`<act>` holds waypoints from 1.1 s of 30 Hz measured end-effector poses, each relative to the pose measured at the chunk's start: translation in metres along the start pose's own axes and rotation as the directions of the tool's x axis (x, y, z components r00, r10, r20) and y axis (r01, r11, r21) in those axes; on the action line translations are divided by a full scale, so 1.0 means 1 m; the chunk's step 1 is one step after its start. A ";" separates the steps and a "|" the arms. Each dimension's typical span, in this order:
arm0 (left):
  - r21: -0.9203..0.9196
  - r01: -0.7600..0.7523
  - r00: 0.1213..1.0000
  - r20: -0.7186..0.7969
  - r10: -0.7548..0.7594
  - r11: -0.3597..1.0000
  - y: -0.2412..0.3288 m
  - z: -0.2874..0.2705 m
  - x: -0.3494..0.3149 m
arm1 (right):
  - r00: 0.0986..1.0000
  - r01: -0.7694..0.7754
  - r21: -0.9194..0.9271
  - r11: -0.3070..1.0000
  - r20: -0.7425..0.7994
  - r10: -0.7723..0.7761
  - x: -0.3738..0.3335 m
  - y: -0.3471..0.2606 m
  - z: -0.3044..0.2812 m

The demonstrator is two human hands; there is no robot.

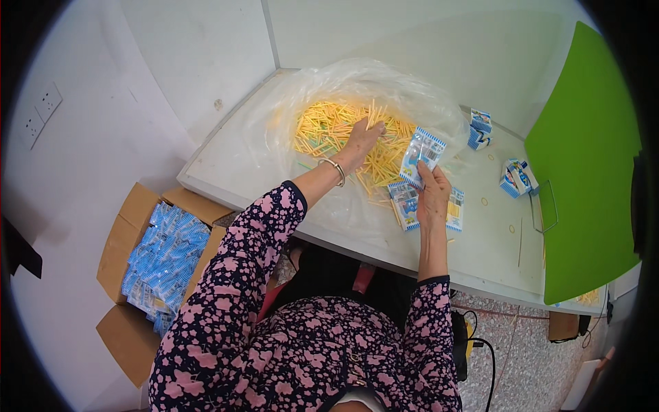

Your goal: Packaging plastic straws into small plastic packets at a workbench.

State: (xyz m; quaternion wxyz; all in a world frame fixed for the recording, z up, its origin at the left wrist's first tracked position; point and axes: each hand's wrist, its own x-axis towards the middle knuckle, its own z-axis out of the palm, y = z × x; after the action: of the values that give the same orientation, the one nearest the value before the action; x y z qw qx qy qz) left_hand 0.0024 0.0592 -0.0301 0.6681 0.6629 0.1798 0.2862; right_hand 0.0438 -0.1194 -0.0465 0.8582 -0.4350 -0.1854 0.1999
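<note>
My left hand (360, 143), with a bracelet (336, 172) at its wrist, is over a heap of thin yellow sticks (329, 122) lying on a clear plastic bag (357, 72). Its fingers close round a few of the sticks (375, 112), whose tips poke up past them. In my right hand (434, 197) is a small blue-and-white packet (421, 152), pinched by its lower part and held up at the heap's right edge. Below that hand, more packets (405, 204) lie on the table (343, 223); one packet (454, 210) shows yellow sticks through a see-through part.
An open cardboard box (123, 247) full of blue packets (165, 247) stands at the left, below table height. Towards the right are stacked small blue-and-white boxes (480, 129), another such box (516, 178), rubber bands (484, 202) and a green panel (583, 172). White walls bound the back.
</note>
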 end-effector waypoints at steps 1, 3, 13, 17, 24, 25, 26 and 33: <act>0.002 -0.001 1.000 0.000 0.001 1.000 0.000 -0.001 0.001 | 0.999 -0.036 -0.004 0.999 0.022 0.036 -0.002 0.000 -0.001; 0.029 -0.055 0.997 0.047 0.053 0.998 0.004 -0.003 0.000 | 0.997 -0.071 -0.006 0.997 0.043 0.072 -0.004 0.000 -0.002; -0.351 0.100 0.983 0.179 -0.038 0.931 0.051 0.005 -0.012 | 0.953 -0.181 -0.268 0.946 0.188 0.236 -0.011 -0.008 -0.002; -0.399 0.072 0.967 0.252 0.034 0.914 0.068 0.009 -0.017 | 0.934 -0.134 -0.368 0.920 0.264 0.242 -0.013 -0.010 -0.007; -0.335 0.081 0.898 0.433 0.077 0.939 0.070 0.018 -0.037 | 0.890 -0.189 -0.402 0.896 0.315 0.329 -0.015 -0.012 -0.020; -0.334 0.084 0.897 0.436 0.074 0.939 0.071 0.018 -0.040 | 0.884 -0.195 -0.406 0.893 0.322 0.339 -0.014 -0.011 -0.023; -0.252 0.028 0.872 0.479 0.099 0.967 0.073 0.018 -0.043 | 0.877 -0.200 -0.409 0.890 0.329 0.349 -0.014 -0.010 -0.025; -0.191 -0.019 0.830 0.545 0.122 0.981 0.069 0.017 -0.053 | 0.851 -0.241 -0.393 0.887 0.355 0.388 -0.018 -0.016 -0.026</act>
State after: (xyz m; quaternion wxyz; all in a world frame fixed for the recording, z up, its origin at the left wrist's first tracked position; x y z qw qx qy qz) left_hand -0.0382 0.0100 0.0313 0.7366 0.6614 -0.0722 0.1214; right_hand 0.0444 -0.1542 -0.0504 0.6654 -0.5449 -0.3234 0.3946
